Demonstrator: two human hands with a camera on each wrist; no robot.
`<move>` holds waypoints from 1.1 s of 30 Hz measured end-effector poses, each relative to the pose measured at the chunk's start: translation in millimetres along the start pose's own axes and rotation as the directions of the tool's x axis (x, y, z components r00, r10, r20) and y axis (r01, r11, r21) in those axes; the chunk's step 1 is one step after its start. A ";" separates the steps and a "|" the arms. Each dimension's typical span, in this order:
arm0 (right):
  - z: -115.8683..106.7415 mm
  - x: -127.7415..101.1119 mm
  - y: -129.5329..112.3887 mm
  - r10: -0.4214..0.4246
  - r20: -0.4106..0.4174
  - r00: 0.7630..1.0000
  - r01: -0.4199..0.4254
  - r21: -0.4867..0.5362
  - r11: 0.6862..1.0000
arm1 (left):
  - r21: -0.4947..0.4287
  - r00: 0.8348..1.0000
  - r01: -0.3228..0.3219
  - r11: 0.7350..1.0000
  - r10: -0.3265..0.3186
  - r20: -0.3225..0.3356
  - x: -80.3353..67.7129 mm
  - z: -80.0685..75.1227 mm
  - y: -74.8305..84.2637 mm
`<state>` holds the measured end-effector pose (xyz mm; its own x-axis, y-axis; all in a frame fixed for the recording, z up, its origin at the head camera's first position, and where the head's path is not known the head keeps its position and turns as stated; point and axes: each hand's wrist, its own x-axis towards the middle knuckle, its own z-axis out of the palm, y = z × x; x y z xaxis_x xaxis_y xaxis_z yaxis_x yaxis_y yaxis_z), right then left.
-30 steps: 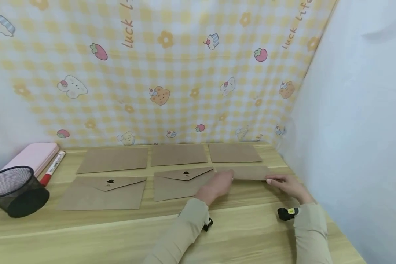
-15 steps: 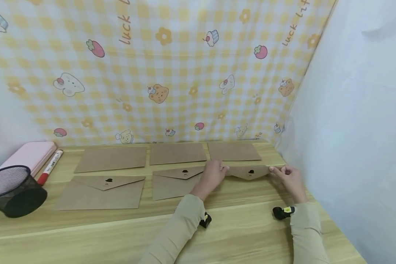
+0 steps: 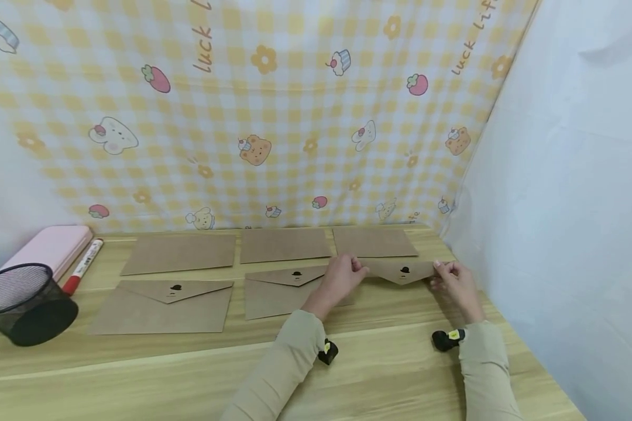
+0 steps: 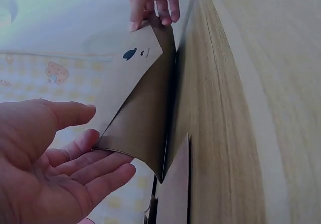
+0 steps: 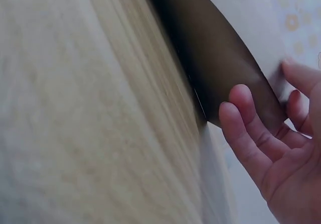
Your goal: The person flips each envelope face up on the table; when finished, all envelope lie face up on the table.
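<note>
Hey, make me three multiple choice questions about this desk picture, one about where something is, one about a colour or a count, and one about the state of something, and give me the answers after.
1. Where is the black mesh cup?
A. at the left edge of the table
B. beside the right hand
C. on top of an envelope

2. What colour is the case beside the marker?
A. green
B. pink
C. black

3. How is the envelope between the left hand and the right hand?
A. flat on the table
B. lifted, held at both ends
C. torn in two

Answers:
1 A, the cup stands far left, away from both hands.
2 B, the case is pale pink.
3 B, each hand holds one end and the left wrist view shows it raised off the table.
</note>
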<state>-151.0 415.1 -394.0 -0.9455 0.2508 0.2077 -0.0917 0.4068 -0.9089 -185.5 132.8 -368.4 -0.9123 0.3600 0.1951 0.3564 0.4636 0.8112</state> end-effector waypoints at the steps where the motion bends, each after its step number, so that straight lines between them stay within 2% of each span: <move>1: -0.2 0.1 -0.8 0.009 0.009 1.000 -0.009 0.010 1.000 | -0.006 1.000 -0.006 1.000 0.006 -0.006 -0.2 -0.1 0.3; 3: -0.7 0.0 -3.1 0.018 0.018 1.000 -0.018 0.012 1.000 | -0.018 1.000 -0.021 1.000 0.021 -0.022 -0.5 0.0 0.3; 6: -2.2 1.1 -8.4 -0.025 0.013 1.000 0.025 -0.011 1.000 | -0.027 0.998 -0.042 0.999 0.041 -0.049 -1.1 0.5 -1.5; 11: -6.1 1.9 -21.9 -0.121 -0.071 0.990 0.114 -0.096 0.989 | -0.049 0.996 -0.081 0.995 0.079 -0.051 -0.9 0.0 -1.7; 15: -12.5 -1.7 -28.5 -0.109 -0.161 0.981 0.075 -0.200 0.977 | -0.116 0.995 -0.094 0.989 0.098 0.034 -0.5 -2.8 4.6; 19: -20.0 -5.3 -27.5 -0.098 -0.187 0.977 0.041 -0.288 0.957 | -0.135 0.983 -0.047 0.990 0.070 0.170 -2.4 -5.8 11.0; 21: -22.7 -6.7 -26.0 -0.100 -0.181 0.979 0.031 -0.348 0.937 | -0.097 0.966 -0.033 0.995 0.057 0.252 -3.8 -6.5 12.7; 24: -25.5 -7.2 -23.7 -0.096 -0.140 0.985 0.029 -0.418 0.908 | 0.005 0.937 -0.049 0.999 0.045 0.346 -6.7 -7.0 16.6; 27: -25.1 -5.7 -21.4 -0.064 -0.046 0.997 0.040 -0.417 0.908 | 0.128 0.928 -0.133 0.983 0.078 0.365 -9.8 -5.0 19.7; 30: -22.3 -2.9 -20.0 -0.032 0.047 0.998 0.048 -0.402 0.915 | 0.234 0.923 -0.208 0.950 0.112 0.369 -13.5 -1.2 22.0; 33: -19.5 -1.8 -20.4 -0.022 0.089 0.996 0.057 -0.414 0.909 | 0.314 0.919 -0.225 0.922 0.093 0.384 -17.2 3.6 22.8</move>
<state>-141.3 423.4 -368.7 -0.9673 0.1625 0.1946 -0.0080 0.7475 -0.6642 -160.9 140.1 -355.2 -0.7273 0.6850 0.0432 0.5973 0.6008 0.5313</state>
